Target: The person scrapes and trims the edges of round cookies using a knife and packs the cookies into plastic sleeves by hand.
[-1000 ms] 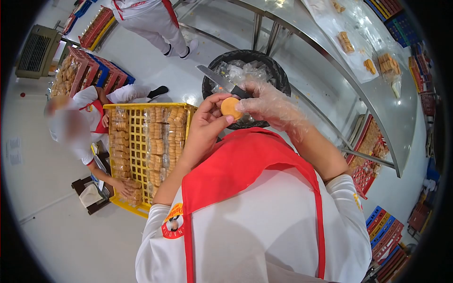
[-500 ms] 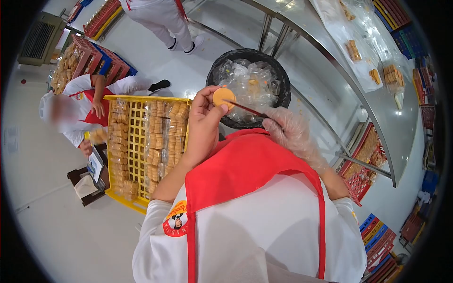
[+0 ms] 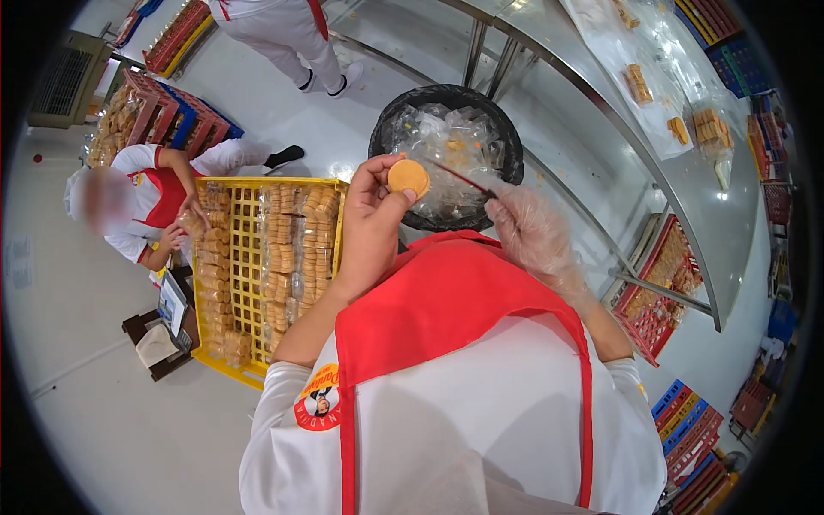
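Between its thumb and fingers, my left hand (image 3: 378, 202) pinches a round golden biscuit (image 3: 408, 178). My right hand (image 3: 525, 225), in a clear plastic glove, is closed round the handle of a knife (image 3: 460, 177). The thin blade points left toward the biscuit, with a small gap between them. Both hands are in front of my red apron (image 3: 446, 300), near a black-lined bin (image 3: 512, 142) full of clear plastic wrappers.
A yellow crate (image 3: 249, 365) of packed biscuits stands at the left, with a co-worker (image 3: 159, 193) beside it. Another person (image 3: 287, 39) stands at the top. A steel table (image 3: 721, 232) curves along the right, above a red crate (image 3: 644, 326).
The knife has gone from beside the biscuit to touching it, then back to the right. My right hand has moved right. The co-worker's hands have come together around a pack.
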A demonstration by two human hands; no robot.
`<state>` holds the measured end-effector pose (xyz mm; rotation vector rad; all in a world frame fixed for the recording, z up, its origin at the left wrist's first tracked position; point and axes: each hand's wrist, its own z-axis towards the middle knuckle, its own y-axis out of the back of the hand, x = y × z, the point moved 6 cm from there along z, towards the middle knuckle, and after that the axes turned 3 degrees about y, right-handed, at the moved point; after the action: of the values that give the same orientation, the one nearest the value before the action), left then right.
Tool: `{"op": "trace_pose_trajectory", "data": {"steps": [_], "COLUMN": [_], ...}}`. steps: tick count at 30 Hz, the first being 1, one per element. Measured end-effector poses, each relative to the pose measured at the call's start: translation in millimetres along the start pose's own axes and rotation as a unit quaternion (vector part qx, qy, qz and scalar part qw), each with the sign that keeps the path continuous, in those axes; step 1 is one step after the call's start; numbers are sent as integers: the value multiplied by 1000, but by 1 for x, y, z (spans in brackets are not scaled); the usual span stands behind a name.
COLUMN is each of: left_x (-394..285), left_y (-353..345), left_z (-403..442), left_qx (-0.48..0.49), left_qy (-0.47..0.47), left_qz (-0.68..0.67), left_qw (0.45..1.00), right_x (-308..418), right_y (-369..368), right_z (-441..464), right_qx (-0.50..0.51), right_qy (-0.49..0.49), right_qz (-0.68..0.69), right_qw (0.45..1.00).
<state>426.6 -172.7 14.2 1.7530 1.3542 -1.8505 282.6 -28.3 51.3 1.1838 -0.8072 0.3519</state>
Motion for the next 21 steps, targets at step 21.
{"op": "trace_pose_trajectory", "data": {"steps": [21], "left_x": [-8], "left_y": [-6], "left_z": [-4], "left_qx": [6], "left_qy": [-16], "left_qz": [59], "left_qw": [998], "right_x": [17], "right_y": [4], "right_z": [4], "right_qx": [3], "right_qy": [24], "right_qz": [-38], "right_qw": [999]}}
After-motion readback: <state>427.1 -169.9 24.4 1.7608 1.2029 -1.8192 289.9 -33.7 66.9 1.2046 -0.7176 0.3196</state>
